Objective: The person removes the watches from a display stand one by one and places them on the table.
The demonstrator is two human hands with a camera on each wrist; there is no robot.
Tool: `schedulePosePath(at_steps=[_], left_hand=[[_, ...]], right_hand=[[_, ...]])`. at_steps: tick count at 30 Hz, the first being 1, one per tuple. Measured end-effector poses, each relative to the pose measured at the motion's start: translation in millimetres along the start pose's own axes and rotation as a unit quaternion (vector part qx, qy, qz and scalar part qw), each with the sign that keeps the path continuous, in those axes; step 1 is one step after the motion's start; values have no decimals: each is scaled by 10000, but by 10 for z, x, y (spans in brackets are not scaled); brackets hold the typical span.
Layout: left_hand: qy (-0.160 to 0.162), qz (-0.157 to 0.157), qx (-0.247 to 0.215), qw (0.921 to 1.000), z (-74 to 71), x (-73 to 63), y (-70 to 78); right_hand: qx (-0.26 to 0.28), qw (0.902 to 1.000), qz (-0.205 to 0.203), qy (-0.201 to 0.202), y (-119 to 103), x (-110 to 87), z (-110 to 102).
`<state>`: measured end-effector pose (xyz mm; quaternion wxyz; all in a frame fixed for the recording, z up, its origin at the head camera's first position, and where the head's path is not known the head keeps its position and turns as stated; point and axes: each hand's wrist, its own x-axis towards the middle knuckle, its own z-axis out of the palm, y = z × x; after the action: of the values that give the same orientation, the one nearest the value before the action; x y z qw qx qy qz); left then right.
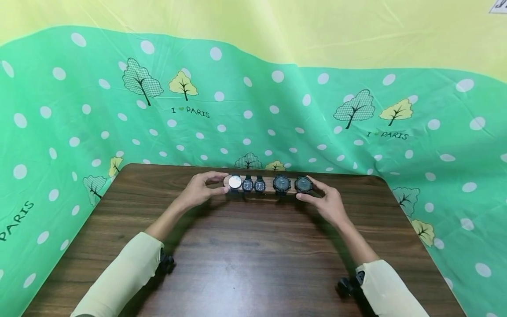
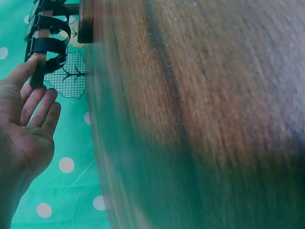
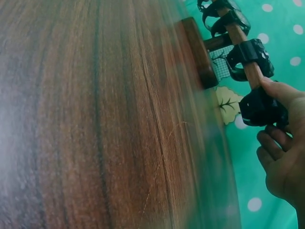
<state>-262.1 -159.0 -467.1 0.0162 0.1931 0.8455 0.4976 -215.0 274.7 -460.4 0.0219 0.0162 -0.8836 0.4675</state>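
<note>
A wooden watch stand is at the table's far edge, its bar running left to right. Strapped along the bar are a silver-faced watch at the left, two smaller dark watches and two large black watches to the right. My left hand pinches the bar's left end between thumb and fingers. At the opposite end my right hand holds the bar beside the outermost black watch. In the right wrist view the stand's dark base shows below the bar, joined by a short post.
The brown wooden table stretches from the stand toward me. Behind and beside it hangs a green and yellow printed cloth. Small black devices, one near the left cuff and one near the right cuff, sit at my wrists.
</note>
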Motion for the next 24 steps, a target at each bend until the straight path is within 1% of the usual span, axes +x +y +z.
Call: schedulePosePath(at_steps=[5,12,18,24], left_hand=[[-18,-5,5,10000,1,-3,4],[8,-31,30,10000,4,-9,3],[3,-66,11,10000,1,-20,16],[-7,7,13,10000,7,-14,29]], right_hand=[[33,9999,-54,96,25,-13,-20],[-74,9995,-137,268,29,-26,-39],[166,9993,-152,289,23,-62,-69],[289,9992,-59,282,15,-81,-103]])
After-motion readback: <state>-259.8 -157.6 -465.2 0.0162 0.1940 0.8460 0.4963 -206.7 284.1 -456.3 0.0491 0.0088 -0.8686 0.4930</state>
